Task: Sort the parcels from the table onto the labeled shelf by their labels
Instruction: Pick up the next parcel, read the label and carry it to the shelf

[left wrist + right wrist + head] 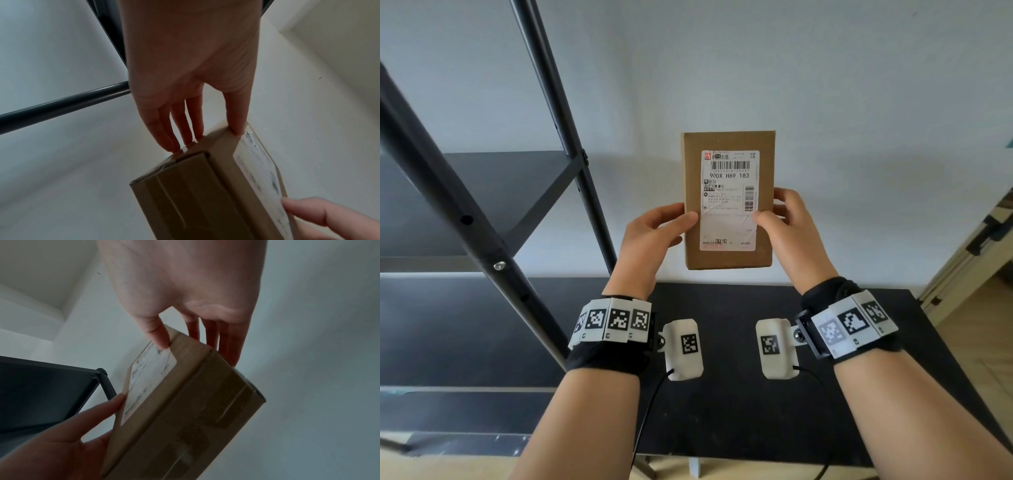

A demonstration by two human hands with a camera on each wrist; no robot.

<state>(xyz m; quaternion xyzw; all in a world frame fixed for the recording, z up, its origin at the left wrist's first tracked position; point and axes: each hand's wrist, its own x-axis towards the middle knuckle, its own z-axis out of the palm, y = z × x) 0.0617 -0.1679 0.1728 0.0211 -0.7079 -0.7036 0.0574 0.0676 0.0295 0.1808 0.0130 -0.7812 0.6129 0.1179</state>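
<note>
A brown cardboard parcel [727, 200] is held upright in the air above the black desk [756, 394], its white shipping label [729, 202] facing the person. The left hand [650, 236] grasps the parcel's left edge, thumb on the front just beside the label and fingers behind. The right hand [789, 226] grasps the right edge the same way, thumb pressing on the label's side. Both hands pinch only the lower half of the parcel, so the upper half stands free above them. The dark metal shelf [482, 212] stands to the left of the parcel, well apart from it, with its slanted posts between the person and its boards.

This looks like the reading step: the label is being checked before a shelf board is chosen. No shelf tags are visible from here, so a misplacement is the main risk if the code "900X H69 183" gets matched to the wrong board. The grip is also light, by thumb and fingertips on smooth cardboard; letting go with one hand to reach left could let the parcel tilt or slip. Swinging it left, a corner may knock a shelf post.
</note>
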